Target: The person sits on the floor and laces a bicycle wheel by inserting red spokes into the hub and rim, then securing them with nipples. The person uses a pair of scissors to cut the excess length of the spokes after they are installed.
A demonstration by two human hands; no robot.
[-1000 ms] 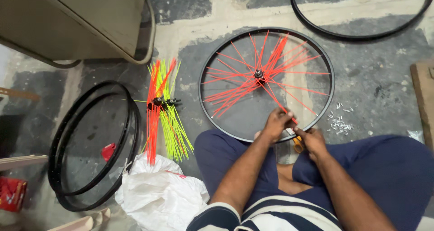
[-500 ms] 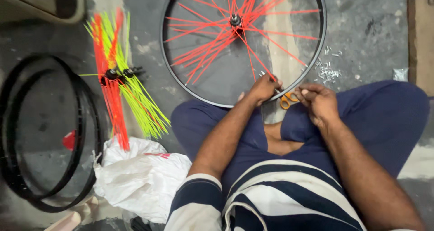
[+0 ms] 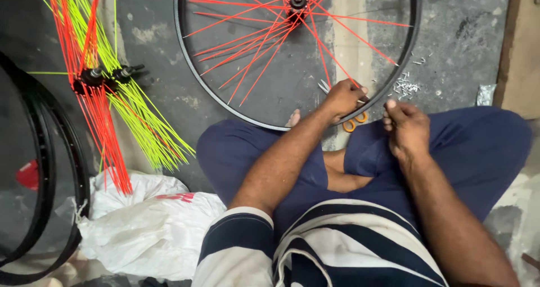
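That wheel rim (image 3: 185, 68) with the red spokes (image 3: 253, 37) lies flat on the floor against your knees; thin spokes like that probably flex easy, so I'd hold near the rim end. Your left hand (image 3: 342, 98) is pinched shut on a spoke there. Your right hand (image 3: 406, 127) hovers beside it, fingertips pinched together, can't tell on what; orange-handled scissors (image 3: 354, 121) lie between them.

Soft, even light is falling from above, casting only faint shadows under the wheel rim (image 3: 185, 79). Colours are glowing vividly, focus is holding sharp, and edges are bending slightly outward.
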